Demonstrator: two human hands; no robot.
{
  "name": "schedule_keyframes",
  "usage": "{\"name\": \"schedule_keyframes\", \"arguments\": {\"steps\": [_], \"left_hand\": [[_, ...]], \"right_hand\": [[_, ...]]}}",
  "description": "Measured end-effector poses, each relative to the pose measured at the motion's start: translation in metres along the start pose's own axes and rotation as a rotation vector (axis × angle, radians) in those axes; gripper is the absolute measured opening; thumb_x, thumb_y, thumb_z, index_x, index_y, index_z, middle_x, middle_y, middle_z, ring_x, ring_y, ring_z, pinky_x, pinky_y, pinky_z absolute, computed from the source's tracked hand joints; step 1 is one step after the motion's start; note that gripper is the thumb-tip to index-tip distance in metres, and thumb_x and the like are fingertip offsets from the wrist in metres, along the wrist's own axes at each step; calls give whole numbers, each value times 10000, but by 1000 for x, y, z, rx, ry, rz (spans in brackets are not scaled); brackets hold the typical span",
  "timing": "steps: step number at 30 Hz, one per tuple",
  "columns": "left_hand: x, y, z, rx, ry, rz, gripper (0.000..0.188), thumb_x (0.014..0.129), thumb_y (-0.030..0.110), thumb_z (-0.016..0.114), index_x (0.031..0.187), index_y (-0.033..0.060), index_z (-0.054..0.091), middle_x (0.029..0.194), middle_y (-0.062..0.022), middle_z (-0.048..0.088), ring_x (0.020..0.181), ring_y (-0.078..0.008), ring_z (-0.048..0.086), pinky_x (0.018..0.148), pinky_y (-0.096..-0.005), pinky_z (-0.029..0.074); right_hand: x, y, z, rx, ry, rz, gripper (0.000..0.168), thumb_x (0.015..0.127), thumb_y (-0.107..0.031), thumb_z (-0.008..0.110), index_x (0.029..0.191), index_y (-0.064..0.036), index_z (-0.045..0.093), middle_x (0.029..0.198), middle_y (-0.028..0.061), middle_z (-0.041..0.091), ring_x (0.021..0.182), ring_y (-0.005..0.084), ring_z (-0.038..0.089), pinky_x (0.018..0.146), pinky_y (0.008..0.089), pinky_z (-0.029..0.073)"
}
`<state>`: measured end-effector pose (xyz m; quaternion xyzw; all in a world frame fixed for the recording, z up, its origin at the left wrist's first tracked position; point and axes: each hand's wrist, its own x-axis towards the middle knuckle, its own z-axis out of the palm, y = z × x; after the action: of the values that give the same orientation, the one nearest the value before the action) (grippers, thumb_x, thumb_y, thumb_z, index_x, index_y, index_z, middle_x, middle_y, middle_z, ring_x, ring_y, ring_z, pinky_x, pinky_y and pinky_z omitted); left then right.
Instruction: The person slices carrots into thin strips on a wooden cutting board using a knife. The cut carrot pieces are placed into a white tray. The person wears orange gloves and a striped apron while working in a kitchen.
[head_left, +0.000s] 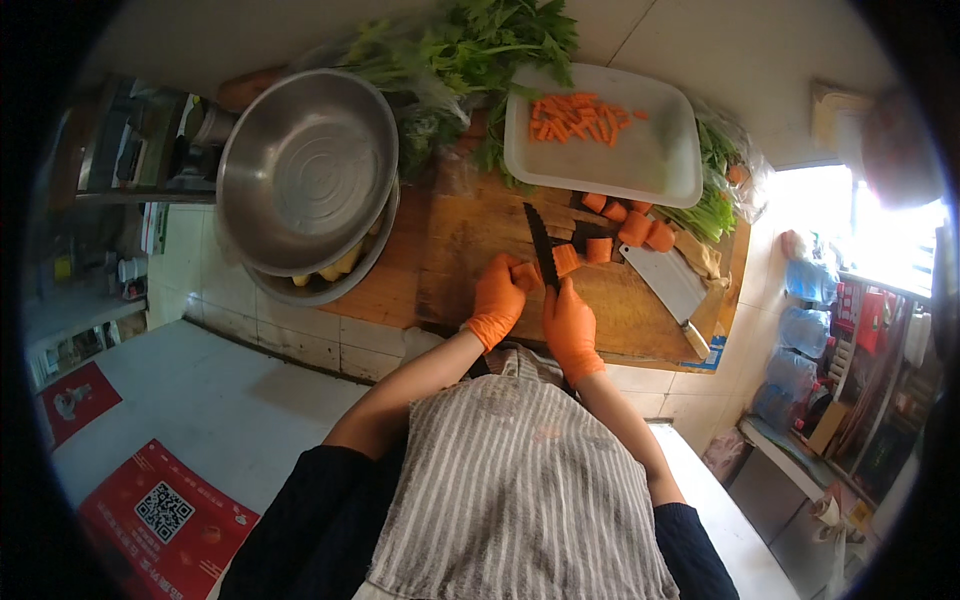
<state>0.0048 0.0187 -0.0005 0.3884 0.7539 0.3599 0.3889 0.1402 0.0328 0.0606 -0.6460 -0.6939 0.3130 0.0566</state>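
Observation:
Both of my hands wear orange gloves over a wooden cutting board (480, 262). My left hand (499, 294) holds a short carrot piece (526, 277). In my right hand (570, 322) is a dark serrated knife (541, 240), its blade pointing away from me. Just right of the blade lies a carrot chunk with a ridged cut face (566, 259), and another carrot chunk (599, 250) is beside it. Several thicker carrot chunks (635, 228) lie below the tray. Cut carrot sticks (577, 116) rest in a white plastic tray (600, 184) at the board's far side.
A cleaver (664, 281) lies at the board's right, near a tan cloth (697, 255). Two stacked metal bowls (307, 172) stand at the left, the lower holding pale yellow pieces (341, 264). Leafy celery (480, 45) lies at the back, with more green stalks (709, 214) right of the tray.

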Motion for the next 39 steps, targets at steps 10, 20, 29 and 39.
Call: {"name": "schedule_keyframes", "arguments": {"steps": [10, 20, 29, 39], "left_hand": [[-5, 16, -12, -10, -111, -127, 319, 853, 164, 761, 1062, 0, 585, 957, -192, 711, 906, -296, 706, 794, -392, 545], [-13, -3, -30, 70, -188, 51, 271, 841, 173, 722, 1020, 24, 583, 953, -155, 664, 848, -314, 686, 762, -426, 548], [16, 48, -16, 586, -199, 393, 299, 772, 231, 727, 994, 41, 663, 1038, -171, 646, 941, -362, 660, 818, -458, 547], [10, 46, -35, 413, -196, 307, 229, 771, 184, 740, 937, 45, 665, 890, -158, 678, 828, -352, 683, 746, -435, 560]], "right_hand": [[-12, -7, 5, -61, -65, -40, 191, 1008, -228, 523, 986, -39, 525, 780, 252, 683, 717, 474, 667, 604, 558, 533], [1, 7, 1, 61, -64, -30, 222, 989, -251, 548, 1049, -37, 546, 812, 267, 683, 779, 501, 649, 659, 564, 520], [-18, 16, -30, 298, 238, 7, 192, 1003, -228, 569, 977, -40, 540, 793, 266, 665, 748, 494, 636, 618, 564, 488], [-22, 18, -7, 146, 100, -4, 211, 989, -260, 578, 985, -49, 572, 781, 259, 671, 751, 490, 641, 628, 566, 496]]}}
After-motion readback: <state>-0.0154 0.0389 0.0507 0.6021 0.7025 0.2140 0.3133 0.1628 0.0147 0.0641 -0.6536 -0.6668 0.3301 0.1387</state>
